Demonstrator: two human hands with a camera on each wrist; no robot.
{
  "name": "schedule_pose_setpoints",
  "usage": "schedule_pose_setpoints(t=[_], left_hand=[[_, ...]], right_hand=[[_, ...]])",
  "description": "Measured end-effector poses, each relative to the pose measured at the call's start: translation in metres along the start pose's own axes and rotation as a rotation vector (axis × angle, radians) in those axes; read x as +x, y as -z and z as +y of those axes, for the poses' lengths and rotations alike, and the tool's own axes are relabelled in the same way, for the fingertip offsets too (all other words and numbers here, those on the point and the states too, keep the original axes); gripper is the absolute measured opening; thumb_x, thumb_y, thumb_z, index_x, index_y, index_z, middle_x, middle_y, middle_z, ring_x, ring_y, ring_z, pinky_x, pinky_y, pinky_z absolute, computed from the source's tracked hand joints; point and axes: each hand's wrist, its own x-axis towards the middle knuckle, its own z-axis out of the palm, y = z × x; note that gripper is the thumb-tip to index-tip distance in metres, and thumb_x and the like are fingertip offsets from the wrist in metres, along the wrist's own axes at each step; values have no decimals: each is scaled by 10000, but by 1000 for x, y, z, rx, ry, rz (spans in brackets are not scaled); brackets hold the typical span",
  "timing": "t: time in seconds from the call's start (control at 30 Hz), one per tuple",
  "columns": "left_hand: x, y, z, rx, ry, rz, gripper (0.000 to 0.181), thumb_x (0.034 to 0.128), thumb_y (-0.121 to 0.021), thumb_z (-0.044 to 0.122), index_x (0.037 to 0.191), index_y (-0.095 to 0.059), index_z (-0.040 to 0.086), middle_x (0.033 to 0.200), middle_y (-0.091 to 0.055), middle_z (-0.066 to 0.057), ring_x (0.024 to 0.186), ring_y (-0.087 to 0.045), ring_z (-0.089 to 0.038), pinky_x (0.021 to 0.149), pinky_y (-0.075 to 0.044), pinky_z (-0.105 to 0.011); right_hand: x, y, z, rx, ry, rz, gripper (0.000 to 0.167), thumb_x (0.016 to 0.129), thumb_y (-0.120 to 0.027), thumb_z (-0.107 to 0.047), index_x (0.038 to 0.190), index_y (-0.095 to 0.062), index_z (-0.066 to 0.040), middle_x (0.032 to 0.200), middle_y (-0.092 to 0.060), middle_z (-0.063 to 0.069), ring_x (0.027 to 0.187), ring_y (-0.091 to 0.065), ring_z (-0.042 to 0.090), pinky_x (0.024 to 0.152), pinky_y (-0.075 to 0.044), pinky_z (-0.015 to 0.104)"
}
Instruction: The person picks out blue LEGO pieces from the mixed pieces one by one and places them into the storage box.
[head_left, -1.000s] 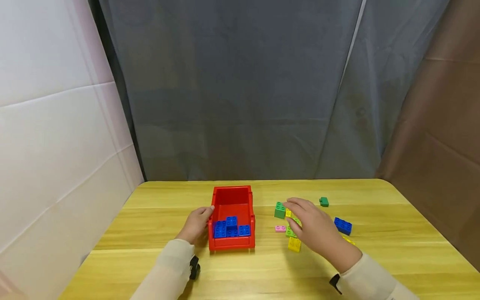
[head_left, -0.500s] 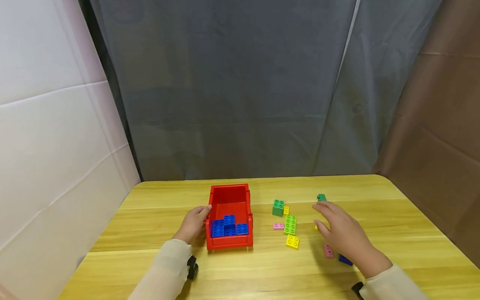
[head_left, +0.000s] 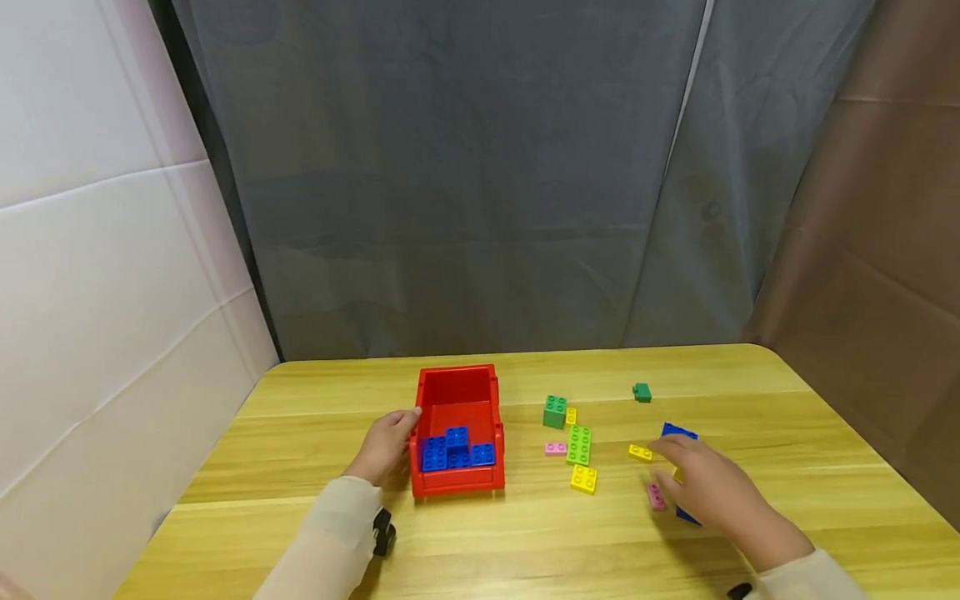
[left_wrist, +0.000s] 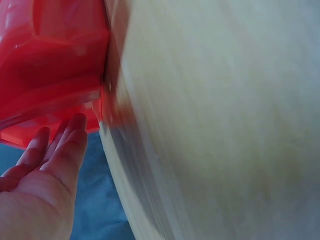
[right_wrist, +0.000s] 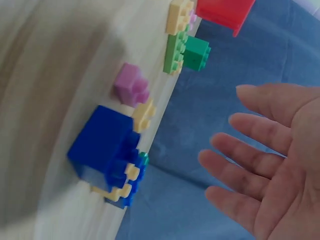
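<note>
At the left wall of a red bin (head_left: 459, 481) is my left hand (head_left: 384, 446); in the left wrist view its fingers (left_wrist: 67, 155) lie nearly straight against the bin's outside. Several blue building bricks (head_left: 457, 450) sit in the near end of the bin. My right hand (head_left: 708, 483) hovers, fingers spread and holding nothing, over bricks at the right. Partly covered by it are a blue brick (head_left: 678, 431), a nearer blue brick (right_wrist: 102, 145) and a yellow one. A small yellow brick (head_left: 640, 452) and a pink brick (head_left: 656, 497) lie by its fingertips.
Between bin and right hand lie a green brick (head_left: 554, 412), a lime brick (head_left: 579, 446), a yellow brick (head_left: 583, 479), a small yellow brick (head_left: 572, 416) and a pink one (head_left: 556, 449). Farther back is a dark green piece (head_left: 642, 392). Grey cloth (head_left: 465, 183) hangs behind the table.
My right hand has moved right and towards me, from above the lime brick to above the blue bricks. The left hand stays at the bin. The head view has shifted slightly.
</note>
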Motion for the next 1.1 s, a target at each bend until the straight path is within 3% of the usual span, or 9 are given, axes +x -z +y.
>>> schedule_pose_setpoints(t=[0.17,0.57,1.1], left_hand=[[1,1,0,5,0,-3,583,1024,-391,429,1387,-453,-23,1352,-509,-233,1199,-479,-383,1042,-393,-543],[1,3,0,-10,11,-5,577,1023,-395,428,1392,-451,-12,1366,-500,-225,1230,-460,-389,1052,-376,-553],[3,0,-3,-21,4,-1,577,1022,-406,421,1384,-459,-25,1365,-498,-236,1227,-466,-393,1054,-377,-544]], right_hand=[[-3,-5,7,16,-17,-86,391,859,-720,-229,1185,-654,-24,1196,-630,181,1094,-601,384,876,-497,547],[-3,-10,18,-12,-86,-194,395,833,-748,-227,1158,-671,-17,1152,-657,153,1107,-592,380,910,-473,554],[-7,-18,32,-7,-105,-232,420,794,-780,-162,1162,-662,2,1106,-665,136,1037,-624,345,857,-509,526]])
